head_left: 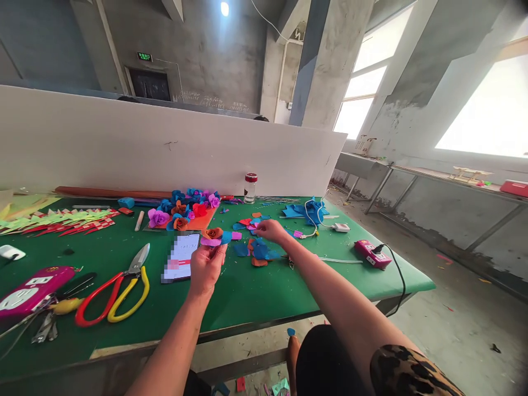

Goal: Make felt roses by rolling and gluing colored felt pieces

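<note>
Head view: formed flowers (180,208) piled; another flower (213,234), judged unfinished, held by left fingers (218,256); loose petals (264,251) left unused near right fingers (264,226), whose grip cannot be told.

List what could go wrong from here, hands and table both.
1. The left hand grips the paper flower close under its petals, so a tighter squeeze might crease them.
2. The right hand is at a cluster of loose paper pieces; a careless sweep could scatter them.
3. The black cord of the pink power strip hangs over the table edge and could get snagged.
</note>
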Motion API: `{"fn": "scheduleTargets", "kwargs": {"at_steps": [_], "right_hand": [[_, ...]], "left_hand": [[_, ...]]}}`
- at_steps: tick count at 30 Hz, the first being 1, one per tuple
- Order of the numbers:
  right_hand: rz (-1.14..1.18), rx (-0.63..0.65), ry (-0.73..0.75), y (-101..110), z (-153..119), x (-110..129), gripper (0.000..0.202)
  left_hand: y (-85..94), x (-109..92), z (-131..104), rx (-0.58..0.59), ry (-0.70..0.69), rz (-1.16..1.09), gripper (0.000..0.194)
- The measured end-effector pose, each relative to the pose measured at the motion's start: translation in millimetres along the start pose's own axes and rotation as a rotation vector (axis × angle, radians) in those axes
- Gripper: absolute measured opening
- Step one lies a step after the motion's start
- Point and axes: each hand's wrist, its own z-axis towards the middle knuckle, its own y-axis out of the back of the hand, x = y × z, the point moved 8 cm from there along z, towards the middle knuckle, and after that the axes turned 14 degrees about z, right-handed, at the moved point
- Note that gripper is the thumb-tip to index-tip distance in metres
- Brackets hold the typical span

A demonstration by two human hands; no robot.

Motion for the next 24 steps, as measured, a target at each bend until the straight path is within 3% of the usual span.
{"fn": "scheduleTargets", "kwargs": {"at_steps": [3,6,14,18,24], "right_hand": [[-0.057,-0.069,-0.125,30,23,-26,0.027],[-0.079,-0.079,-0.167,39,46,-36,0.033],[-0.023,-0.049,-0.203,-4,92,-36,0.034],[0.091,-0.062,-0.245,-4,95,-47,0.033],[0.422,-0.159,-0.211,37,70,-56,0.032]], "left_hand": [[5.9,-1,-1,-0.013,0.015,-0.003,0.033],[7.8,-2,-2,-0.003,0.029,0.029,0.036],[-2.1,-6,-8,0.069,0.020,0.105,0.045],[-6.8,-12,-10,0.093,0.000,0.109,0.045],[-7.7,-15,-6,0.075,-0.001,0.049,0.036]]}}
